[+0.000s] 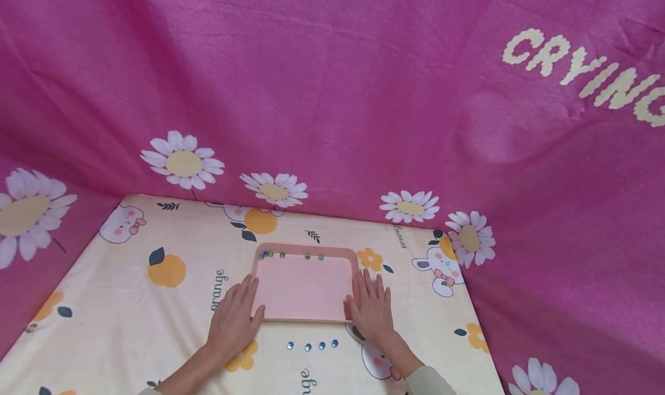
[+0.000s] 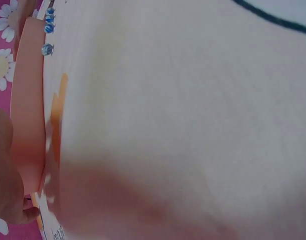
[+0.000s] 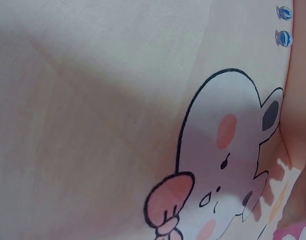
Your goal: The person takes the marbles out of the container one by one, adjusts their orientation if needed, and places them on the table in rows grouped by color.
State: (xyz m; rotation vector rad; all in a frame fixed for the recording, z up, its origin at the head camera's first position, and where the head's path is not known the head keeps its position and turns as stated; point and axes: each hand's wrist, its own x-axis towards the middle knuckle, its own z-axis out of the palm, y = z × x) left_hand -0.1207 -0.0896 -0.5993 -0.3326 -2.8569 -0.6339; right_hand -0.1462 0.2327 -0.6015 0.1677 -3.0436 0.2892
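On the counter point(image 1: 130, 325), left hand point(image 1: 234, 320) and right hand point(image 1: 371, 308) lie flat, fingers straight, bracing the pink tray point(image 1: 303, 311) between them, steadying its beads point(image 1: 291, 256).

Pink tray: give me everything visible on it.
The tray is a pale pink rectangle with rounded corners and a low raised rim, plastic by its look. It lies flat on the printed cloth. Small beads line its far inner edge. The left hand and right hand rest flat against its near corners.
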